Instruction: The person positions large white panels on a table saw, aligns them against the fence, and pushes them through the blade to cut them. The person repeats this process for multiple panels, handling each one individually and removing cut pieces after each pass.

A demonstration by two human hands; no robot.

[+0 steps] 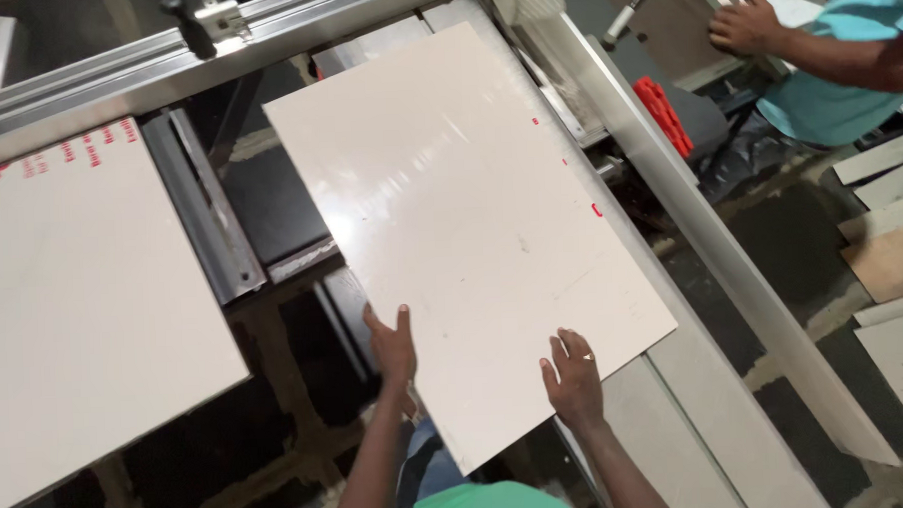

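At the near middle of the scene, a large white panel [471, 233] lies tilted across the metal surface [697, 416] of a saw bench, its long sides running from near left to far right. The left hand [393, 348] rests at the panel's near left edge, fingers [404, 321] spread flat on top with the thumb side at the rim; whether any part curls under the edge cannot be told. The right hand [574, 375] lies flat on the panel near its near corner, fingers [563, 342] open and pointing away, pressing on the sheet rather than gripping it. So the panel stretches out far and right of both sets of fingers, with only its near end beneath them. A second white panel [83, 307] sits well apart at the left, over a metal rail [205, 218]. A long aluminium fence [732, 264] runs diagonally just right of the held panel. At the far right, another person's hand [749, 25] rests on a board, beside a red plastic part [664, 111]. Offcut boards [892, 259] lie on the floor at right.
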